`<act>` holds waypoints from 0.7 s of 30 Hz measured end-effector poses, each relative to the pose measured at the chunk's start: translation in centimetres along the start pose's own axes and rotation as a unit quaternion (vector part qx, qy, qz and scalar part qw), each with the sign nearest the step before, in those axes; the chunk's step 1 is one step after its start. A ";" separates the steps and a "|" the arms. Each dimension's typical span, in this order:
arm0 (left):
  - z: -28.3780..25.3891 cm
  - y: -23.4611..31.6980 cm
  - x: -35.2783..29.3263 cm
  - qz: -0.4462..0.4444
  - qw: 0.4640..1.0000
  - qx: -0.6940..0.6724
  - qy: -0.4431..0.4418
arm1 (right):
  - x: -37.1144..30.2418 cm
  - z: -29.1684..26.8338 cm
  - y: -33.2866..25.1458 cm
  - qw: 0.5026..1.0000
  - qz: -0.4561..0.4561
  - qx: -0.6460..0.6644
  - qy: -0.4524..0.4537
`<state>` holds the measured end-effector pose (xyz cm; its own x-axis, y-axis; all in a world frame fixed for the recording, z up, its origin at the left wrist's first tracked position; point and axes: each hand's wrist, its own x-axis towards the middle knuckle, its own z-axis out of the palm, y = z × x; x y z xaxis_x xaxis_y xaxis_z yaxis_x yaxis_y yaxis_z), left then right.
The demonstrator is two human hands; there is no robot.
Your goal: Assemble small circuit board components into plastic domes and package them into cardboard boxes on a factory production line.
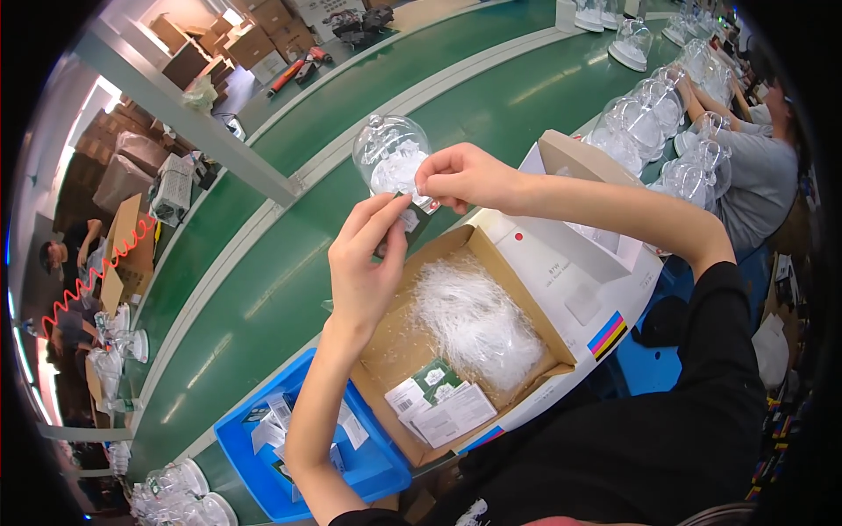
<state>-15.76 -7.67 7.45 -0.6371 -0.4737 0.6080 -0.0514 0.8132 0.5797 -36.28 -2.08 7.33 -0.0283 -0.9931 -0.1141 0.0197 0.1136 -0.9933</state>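
Observation:
My left hand (364,254) pinches a small dark green and white card (410,223) between thumb and fingers. Close beside it, my right hand (465,180) has its fingertips pressed together at the card's upper edge; whatever thin thing they hold is too small to make out. Just beyond both hands sits a clear dome (379,131) with white material inside. Below them lies an open cardboard tray (373,377), holding a heap of thin clear plastic strands (478,324) and a small stack of green and white cards (443,412).
A blue bin (230,438) with loose cards stands left of the tray. White boxes (561,272) sit on its right. A green conveyor (263,320) runs behind, with several clear domes (636,123) at the far right near a co-worker (754,175). More domes (180,495) lie lower left.

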 end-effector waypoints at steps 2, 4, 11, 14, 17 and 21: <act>-0.1 -0.4 0.2 0.007 1.000 0.006 -0.005 | 0.9 -0.5 0.3 0.999 -0.014 -0.031 -0.011; -0.2 -0.7 0.6 0.014 1.000 0.012 -0.011 | 2.5 -1.2 1.1 0.958 -0.191 -0.213 -0.009; -0.8 -2.8 2.8 -0.025 1.000 -0.007 0.005 | 6.7 -1.4 -0.2 0.960 -0.180 -0.214 0.026; -1.1 -4.6 4.4 -0.049 0.999 -0.012 0.013 | 8.5 -1.4 -1.0 0.926 -0.215 -0.306 0.055; -1.3 -6.9 7.2 -0.055 0.998 -0.007 0.014 | 10.7 -1.8 -1.3 0.906 -0.265 -0.306 0.126; -1.1 -9.1 9.4 -0.114 0.993 -0.028 0.015 | 12.4 -2.6 -1.6 0.875 -0.269 -0.364 0.170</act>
<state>-20.47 -19.90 8.47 -0.5911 -0.6542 0.4718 -0.1488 0.6633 0.7334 -39.29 -14.47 7.46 -0.1358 -0.8561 0.4987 -0.7264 -0.2563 -0.6377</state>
